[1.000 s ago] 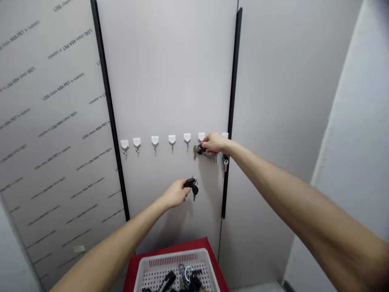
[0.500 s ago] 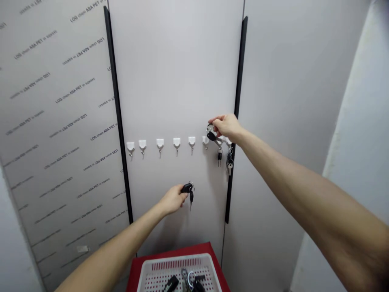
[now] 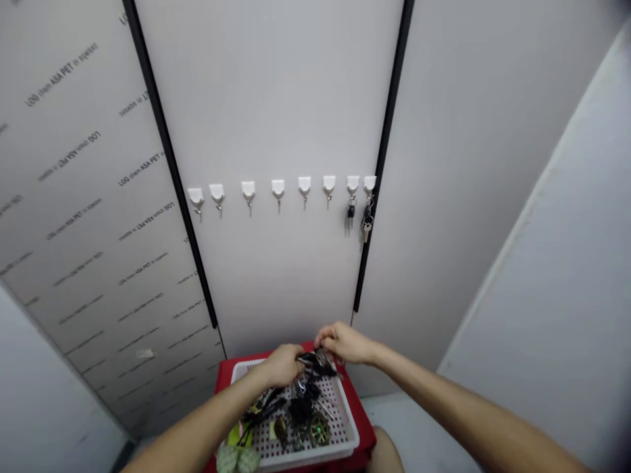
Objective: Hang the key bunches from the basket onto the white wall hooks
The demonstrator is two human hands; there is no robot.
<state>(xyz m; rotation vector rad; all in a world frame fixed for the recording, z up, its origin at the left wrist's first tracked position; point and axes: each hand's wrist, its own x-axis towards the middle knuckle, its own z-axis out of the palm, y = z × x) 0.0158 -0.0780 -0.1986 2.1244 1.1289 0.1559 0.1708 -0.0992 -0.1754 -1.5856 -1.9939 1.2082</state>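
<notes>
Both my hands are low, above the far part of a white plastic basket [image 3: 349, 428]. My left hand [image 3: 284, 365] is closed on a black car key, blurred by motion. Close on its right, my right hand [image 3: 345, 343] pinches a ring of keys [image 3: 323, 360]. The two sets overlap between my fingers, and I cannot tell where one ends. Below them the basket holds several dark keys and key fobs, a round gold-coloured piece [image 3: 319, 429] and some cords. Pale green knobbly pieces [image 3: 237, 458] lie at its near left corner.
A row of white adhesive hooks [image 3: 278, 188] runs across the wall panel. Keys [image 3: 350, 213] hang from the second hook from the right, and a larger bunch [image 3: 367, 226] from the rightmost. Black vertical strips [image 3: 170, 157] edge the panel. Red cloth [image 3: 363, 420] lies under the basket.
My right hand has come down from the hooks with its keys, beside my left hand. My left hand has lowered to the basket. The view has tilted down, showing more of the basket.
</notes>
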